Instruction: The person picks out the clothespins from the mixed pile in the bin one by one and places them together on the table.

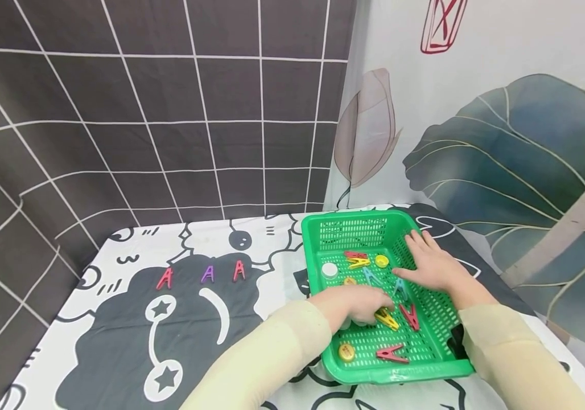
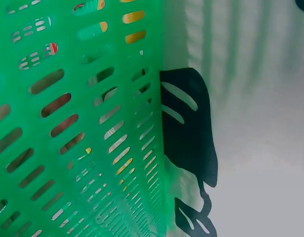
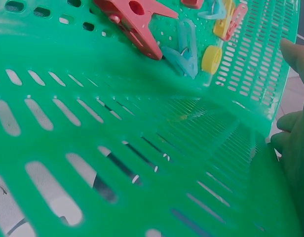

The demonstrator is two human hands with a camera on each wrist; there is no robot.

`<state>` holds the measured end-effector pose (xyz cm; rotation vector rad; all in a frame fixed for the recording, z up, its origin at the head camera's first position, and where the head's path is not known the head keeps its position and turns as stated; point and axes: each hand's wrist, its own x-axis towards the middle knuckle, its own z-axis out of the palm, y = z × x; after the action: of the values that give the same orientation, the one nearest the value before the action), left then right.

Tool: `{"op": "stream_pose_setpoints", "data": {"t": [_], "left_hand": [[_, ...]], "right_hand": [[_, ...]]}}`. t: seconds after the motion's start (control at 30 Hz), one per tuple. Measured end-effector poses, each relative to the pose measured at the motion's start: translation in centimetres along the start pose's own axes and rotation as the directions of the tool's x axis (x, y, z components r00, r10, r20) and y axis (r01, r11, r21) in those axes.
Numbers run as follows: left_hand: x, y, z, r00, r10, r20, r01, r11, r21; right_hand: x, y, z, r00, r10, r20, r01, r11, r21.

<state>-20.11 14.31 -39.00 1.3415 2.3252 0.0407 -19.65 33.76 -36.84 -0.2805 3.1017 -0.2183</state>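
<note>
A green slotted plastic basket (image 1: 361, 373) stands on the patterned cloth. My left hand (image 1: 356, 303) reaches down into it, with fingertips at a yellow clothespin (image 1: 387, 319) whose far end they cover. Whether they pinch it is hidden. Something whitish shows under that hand. My right hand (image 1: 436, 265) rests on the basket's right rim, fingers extended and thumb over the inside. Near the thumb lies a blue clothespin (image 1: 400, 288). Red clothespins (image 1: 410, 316), a yellow bottle cap (image 1: 382, 261), a white cap (image 1: 330, 270) and a gold button-like disc (image 1: 346, 352) also lie inside.
Left of the basket, a red letter A (image 1: 165, 278), a purple letter A (image 1: 207, 274) and another red letter A (image 1: 239, 270) lie in a row on the cloth (image 1: 118, 336). Behind hangs a dark grid-patterned curtain (image 1: 231, 114); leaf-printed fabric (image 1: 518, 142) covers the right side.
</note>
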Motion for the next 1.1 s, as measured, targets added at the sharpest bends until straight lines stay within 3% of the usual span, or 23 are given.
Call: {"op": "stream_pose_setpoints", "data": {"t": [0.2,0.33,0.57,0.93,1.1], "left_hand": [[-0.2,0.1,0.0,0.998,0.007,0.066,-0.009,1.000,0.024],[-0.2,0.3,0.2,0.996,0.006,0.090,-0.014,0.996,0.088],[0.0,1.0,0.7,0.993,-0.066,0.097,0.051,0.986,0.157],[0.2,1.1,0.6,0.998,-0.033,0.044,0.030,0.998,0.062],[0.0,0.9,0.3,1.000,0.007,0.016,-0.007,0.998,0.056]], "right_hand": [[0.1,-0.1,-0.2,1.000,-0.006,0.008,0.006,1.000,-0.002],[0.2,-0.1,-0.1,1.000,-0.009,0.006,0.009,1.000,-0.002],[0.1,0.1,0.2,1.000,-0.004,0.011,0.004,1.000,0.002],[-0.3,0.0,-0.1,1.000,-0.009,0.009,0.009,1.000,0.006],[-0.3,-0.1,-0.1,1.000,-0.013,0.006,0.013,1.000,0.002]]}}
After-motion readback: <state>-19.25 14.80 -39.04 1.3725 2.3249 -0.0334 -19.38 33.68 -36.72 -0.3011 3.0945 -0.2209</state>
